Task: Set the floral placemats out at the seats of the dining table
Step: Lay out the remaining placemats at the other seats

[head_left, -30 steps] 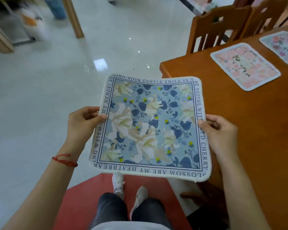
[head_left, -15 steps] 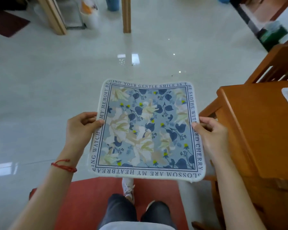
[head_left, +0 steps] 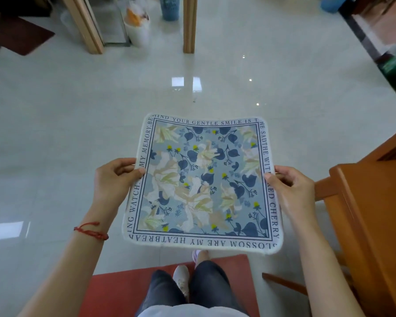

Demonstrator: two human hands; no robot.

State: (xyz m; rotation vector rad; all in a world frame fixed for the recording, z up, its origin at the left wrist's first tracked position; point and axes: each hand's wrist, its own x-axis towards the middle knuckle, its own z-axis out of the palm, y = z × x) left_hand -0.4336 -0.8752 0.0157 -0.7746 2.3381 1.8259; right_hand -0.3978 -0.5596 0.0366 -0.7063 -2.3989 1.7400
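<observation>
Fingers (head_left: 126, 167) of our left hand (head_left: 114, 179) pinch the left edge of the blue floral placemat (head_left: 201, 184), thumb on top, while our right hand (head_left: 290, 191) pinches the right edge likewise. We hold the mat flat and face-up in the air over the glossy tiled floor (head_left: 78, 110), above our legs and a red mat (head_left: 121, 291). A corner of the wooden tabletop (head_left: 373, 202) shows at right, just beside the placemat but not touching it. A red string bracelet (head_left: 90, 229) circles our left wrist.
</observation>
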